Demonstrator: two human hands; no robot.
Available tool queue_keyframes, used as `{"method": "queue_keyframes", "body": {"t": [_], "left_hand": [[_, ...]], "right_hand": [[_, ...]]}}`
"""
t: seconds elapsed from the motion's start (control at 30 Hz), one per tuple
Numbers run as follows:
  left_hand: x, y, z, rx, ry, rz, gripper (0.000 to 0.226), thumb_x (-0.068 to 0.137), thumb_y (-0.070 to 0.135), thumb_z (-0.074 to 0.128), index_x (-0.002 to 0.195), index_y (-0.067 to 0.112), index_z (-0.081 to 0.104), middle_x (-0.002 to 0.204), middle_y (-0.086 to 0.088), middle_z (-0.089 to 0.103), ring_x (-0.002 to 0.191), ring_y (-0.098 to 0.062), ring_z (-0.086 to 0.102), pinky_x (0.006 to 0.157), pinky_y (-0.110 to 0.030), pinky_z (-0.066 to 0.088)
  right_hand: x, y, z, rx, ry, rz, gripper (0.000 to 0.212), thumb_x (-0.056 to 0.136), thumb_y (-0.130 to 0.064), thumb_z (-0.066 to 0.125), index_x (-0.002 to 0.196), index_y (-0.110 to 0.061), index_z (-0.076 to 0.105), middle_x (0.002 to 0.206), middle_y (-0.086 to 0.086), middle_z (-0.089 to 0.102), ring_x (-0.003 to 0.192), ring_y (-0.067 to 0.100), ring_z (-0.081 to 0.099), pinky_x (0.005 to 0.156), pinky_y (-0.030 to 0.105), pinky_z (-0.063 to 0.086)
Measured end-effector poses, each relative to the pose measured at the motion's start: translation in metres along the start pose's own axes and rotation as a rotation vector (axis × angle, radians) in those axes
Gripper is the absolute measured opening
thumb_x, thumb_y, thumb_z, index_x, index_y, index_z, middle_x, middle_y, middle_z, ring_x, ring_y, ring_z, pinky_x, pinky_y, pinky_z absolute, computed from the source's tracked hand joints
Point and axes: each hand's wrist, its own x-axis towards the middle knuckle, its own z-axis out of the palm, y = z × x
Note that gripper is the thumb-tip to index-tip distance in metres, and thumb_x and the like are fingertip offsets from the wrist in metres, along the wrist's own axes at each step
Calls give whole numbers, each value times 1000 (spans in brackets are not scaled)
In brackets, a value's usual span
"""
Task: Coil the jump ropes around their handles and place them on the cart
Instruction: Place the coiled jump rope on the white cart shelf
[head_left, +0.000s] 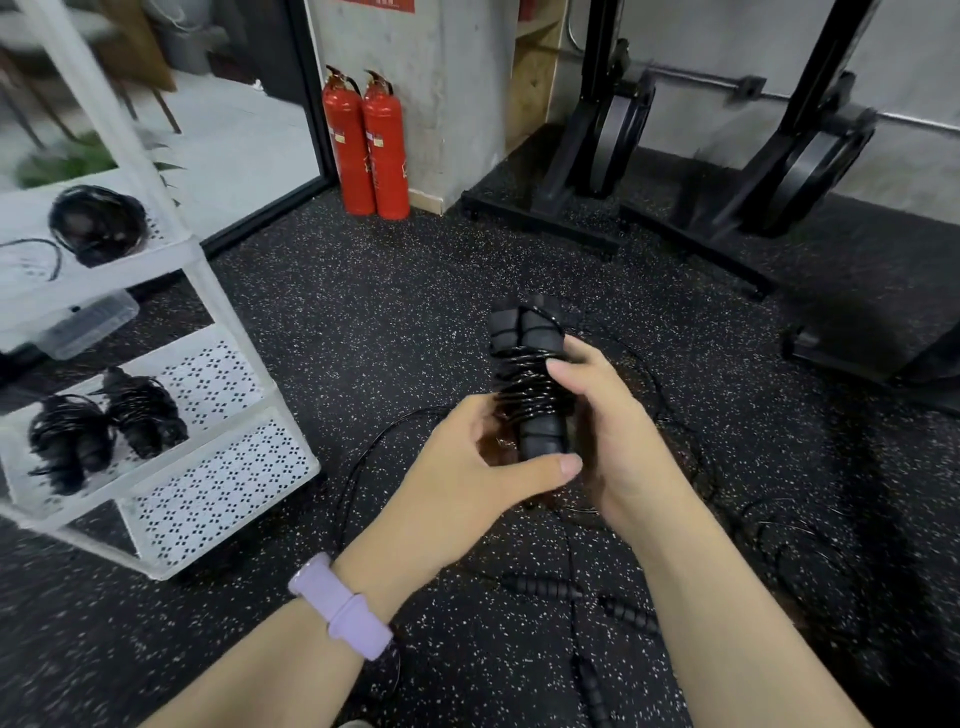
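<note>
A black jump rope (530, 374) is wound in tight turns around its two foam handles, held upright in front of me. My left hand (467, 467) grips the lower end of the handles, thumb across the front. My right hand (608, 426) wraps the right side, fingers over the coil. A loose length of the rope trails down to the floor. The white cart (249, 364) stands at the left; two coiled ropes (104, 426) lie on its middle shelf and another coiled rope (98, 223) on its top shelf.
More black jump ropes (587, 597) with ribbed handles lie uncoiled on the speckled rubber floor below my hands. Two red fire extinguishers (369, 145) stand by the concrete pillar. Black rack feet with weight plates (623, 145) fill the far right.
</note>
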Motion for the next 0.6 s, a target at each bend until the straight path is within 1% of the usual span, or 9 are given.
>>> {"method": "queue_keyframes", "body": {"t": [0.1,0.2,0.23,0.3,0.4,0.43,0.53,0.57,0.6], "left_hand": [[-2,-9,-19,6,139,-7,41,74,33,88,107,34,64,107,15,74,94,5,68,79,-21,51],[-5,-16,-42,22,316,-92,63,58,53,90,111,31,63,107,13,74,98,-7,70,89,-37,55],[-7,-17,-49,35,376,-132,71,52,59,89,111,30,63,105,13,74,98,-9,70,90,-39,55],[-12,-21,-67,42,476,-185,62,55,56,90,103,27,64,95,10,74,90,-11,72,84,-36,57],[-21,-29,-98,59,599,-278,39,67,40,91,91,23,65,82,5,74,69,-9,70,60,-23,53],[-23,-34,-110,72,630,-307,42,66,40,91,95,21,67,83,3,75,67,-9,70,54,-22,50],[-33,-48,-145,159,731,-373,71,45,55,79,103,15,67,88,-1,75,76,-16,72,58,-30,51],[-37,-52,-157,193,763,-384,76,43,56,73,104,12,65,88,-3,74,77,-18,70,57,-31,48],[-40,-55,-167,218,793,-390,72,48,53,72,105,10,62,88,-4,72,77,-19,68,56,-30,44]], "right_hand": [[4,-3,25,-111,30,-9,64,66,-59,70,127,-39,64,133,-8,67,125,16,62,108,48,47],[7,-4,51,-225,35,-10,45,89,-50,67,130,-35,61,129,-15,62,114,-4,56,86,21,41],[8,-2,59,-250,39,-6,37,94,-46,64,129,-33,61,124,-18,62,106,-9,54,78,18,38],[10,3,78,-355,36,4,28,97,-43,63,121,-30,62,115,-18,62,97,-9,53,72,19,38],[14,12,113,-533,4,-11,18,95,-40,65,106,-25,65,103,-13,64,92,-1,57,68,22,39],[15,16,127,-598,-26,-16,16,94,-39,65,102,-25,66,100,-12,64,90,0,57,66,22,39],[14,31,172,-743,-162,-20,15,92,-35,64,100,-23,69,97,-11,69,90,6,62,65,25,41],[13,38,187,-774,-208,-19,17,93,-33,64,104,-22,70,99,-9,70,94,11,64,67,27,42],[14,45,202,-799,-241,-19,20,93,-33,64,108,-21,70,101,-8,70,98,15,65,72,28,44]]}}
